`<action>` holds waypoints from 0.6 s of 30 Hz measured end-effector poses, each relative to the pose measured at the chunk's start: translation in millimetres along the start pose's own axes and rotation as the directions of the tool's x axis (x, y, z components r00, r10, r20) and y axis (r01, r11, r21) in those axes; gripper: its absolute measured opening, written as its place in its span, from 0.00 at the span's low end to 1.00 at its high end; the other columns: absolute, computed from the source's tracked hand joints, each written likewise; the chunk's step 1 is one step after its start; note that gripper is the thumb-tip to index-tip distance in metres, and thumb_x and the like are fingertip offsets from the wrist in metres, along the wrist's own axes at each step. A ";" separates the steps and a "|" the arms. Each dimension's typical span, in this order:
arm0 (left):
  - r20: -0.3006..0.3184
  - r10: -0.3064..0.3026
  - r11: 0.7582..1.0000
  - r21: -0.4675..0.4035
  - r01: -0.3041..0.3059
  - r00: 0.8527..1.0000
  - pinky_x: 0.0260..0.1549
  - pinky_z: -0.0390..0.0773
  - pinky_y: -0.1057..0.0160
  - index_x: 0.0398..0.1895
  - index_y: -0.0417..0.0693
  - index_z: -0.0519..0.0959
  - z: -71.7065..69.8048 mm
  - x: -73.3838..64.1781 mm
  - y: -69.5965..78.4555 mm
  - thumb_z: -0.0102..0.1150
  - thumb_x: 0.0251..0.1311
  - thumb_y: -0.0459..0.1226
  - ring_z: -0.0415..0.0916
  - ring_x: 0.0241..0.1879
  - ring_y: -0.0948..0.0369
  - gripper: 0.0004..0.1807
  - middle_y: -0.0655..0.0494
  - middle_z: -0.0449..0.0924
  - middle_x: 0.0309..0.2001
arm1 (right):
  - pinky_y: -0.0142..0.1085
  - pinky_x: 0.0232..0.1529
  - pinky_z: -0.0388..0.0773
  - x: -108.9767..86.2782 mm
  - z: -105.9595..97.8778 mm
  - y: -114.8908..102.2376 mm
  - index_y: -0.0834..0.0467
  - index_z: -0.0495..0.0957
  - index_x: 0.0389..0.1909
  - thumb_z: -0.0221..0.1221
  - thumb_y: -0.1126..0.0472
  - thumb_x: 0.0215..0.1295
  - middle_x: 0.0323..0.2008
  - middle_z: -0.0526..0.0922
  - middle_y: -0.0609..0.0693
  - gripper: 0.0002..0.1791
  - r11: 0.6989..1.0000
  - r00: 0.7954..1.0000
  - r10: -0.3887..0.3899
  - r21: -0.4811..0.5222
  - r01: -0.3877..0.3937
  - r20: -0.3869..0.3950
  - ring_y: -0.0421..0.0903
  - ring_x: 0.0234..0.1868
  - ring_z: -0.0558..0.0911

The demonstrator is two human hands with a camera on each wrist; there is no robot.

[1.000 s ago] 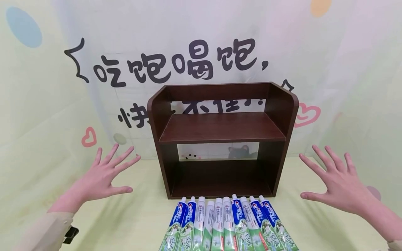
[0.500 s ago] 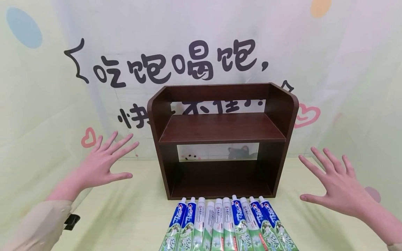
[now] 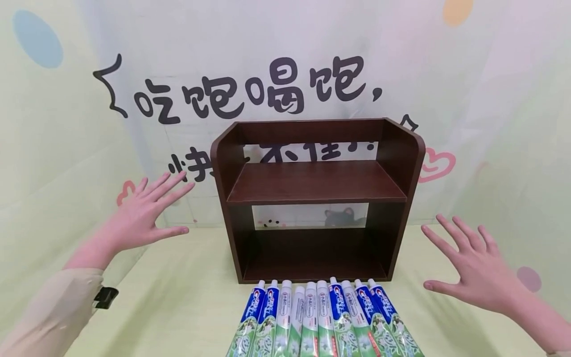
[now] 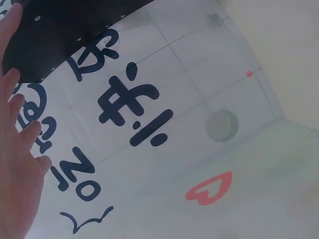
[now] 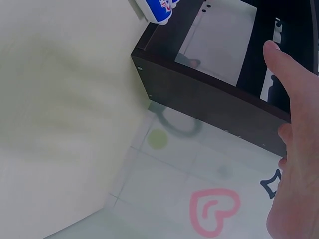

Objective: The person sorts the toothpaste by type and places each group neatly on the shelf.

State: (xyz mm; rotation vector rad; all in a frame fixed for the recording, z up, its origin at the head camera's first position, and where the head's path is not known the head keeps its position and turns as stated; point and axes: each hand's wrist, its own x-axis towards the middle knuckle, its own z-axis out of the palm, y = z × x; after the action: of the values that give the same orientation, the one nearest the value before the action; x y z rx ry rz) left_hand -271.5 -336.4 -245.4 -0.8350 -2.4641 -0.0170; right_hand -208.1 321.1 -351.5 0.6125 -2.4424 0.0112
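My left hand (image 3: 138, 218) hovers left of a dark brown two-tier shelf (image 3: 316, 183), its fingers spread and nothing in it. On the other side, my right hand (image 3: 477, 270) is held in the air with fingers apart, also holding nothing. A row of toothpaste tubes (image 3: 310, 317) lies side by side in front of the shelf, caps toward it; some are blue and green, others white and green. In the right wrist view, the thumb side of the right hand (image 5: 299, 129) overlaps the shelf's side panel (image 5: 209, 94). The left wrist view shows the left hand (image 4: 22, 164) at its edge.
The shelf stands on a pale yellow-green table (image 3: 187, 297), close to a printed backdrop (image 3: 285, 39) with black lettering and hearts. Side walls of the same backdrop rise left and right. A black clip (image 3: 106, 297) shows beside the left sleeve.
My left hand has risen, its fingers still spread. My right hand has shifted slightly down and left. The shelf and the toothpaste tubes stay where they were.
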 end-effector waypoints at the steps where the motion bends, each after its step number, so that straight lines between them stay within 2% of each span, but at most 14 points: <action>1: -0.002 -0.001 1.000 -0.004 0.001 1.000 0.73 0.38 0.29 0.78 0.61 0.56 -1.8 1.8 -0.1 0.74 0.48 0.54 0.46 0.78 0.41 0.54 0.55 0.46 0.81 | 0.59 0.78 0.26 -0.5 0.6 -0.6 0.43 0.55 0.77 0.70 0.31 0.43 0.79 0.48 0.53 0.59 1.000 1.000 -0.002 0.005 0.002 0.001 0.55 0.81 0.42; 9: -0.029 -0.013 0.999 -0.037 0.012 0.999 0.74 0.41 0.30 0.78 0.62 0.53 -15.6 16.2 -0.4 0.74 0.49 0.51 0.52 0.75 0.36 0.54 0.56 0.45 0.81 | 0.58 0.78 0.26 -4.5 9.4 -5.2 0.44 0.56 0.76 0.70 0.31 0.43 0.78 0.51 0.55 0.59 1.000 1.000 -0.022 0.017 0.022 0.001 0.54 0.81 0.41; 18: -0.028 -0.012 0.999 -0.034 0.011 1.000 0.76 0.43 0.37 0.79 0.63 0.51 -24.8 34.1 0.9 0.73 0.50 0.52 0.53 0.77 0.44 0.55 0.54 0.45 0.81 | 0.57 0.79 0.26 -6.2 20.5 -11.6 0.45 0.56 0.76 0.66 0.27 0.46 0.77 0.54 0.55 0.58 0.998 0.998 -0.061 0.022 0.061 0.004 0.54 0.81 0.42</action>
State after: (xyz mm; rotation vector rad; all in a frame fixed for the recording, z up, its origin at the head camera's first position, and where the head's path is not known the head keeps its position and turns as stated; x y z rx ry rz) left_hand -281.7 -320.9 -207.5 -0.8296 -2.4480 -0.0736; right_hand -210.3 310.3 -373.2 0.6970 -2.4297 0.0121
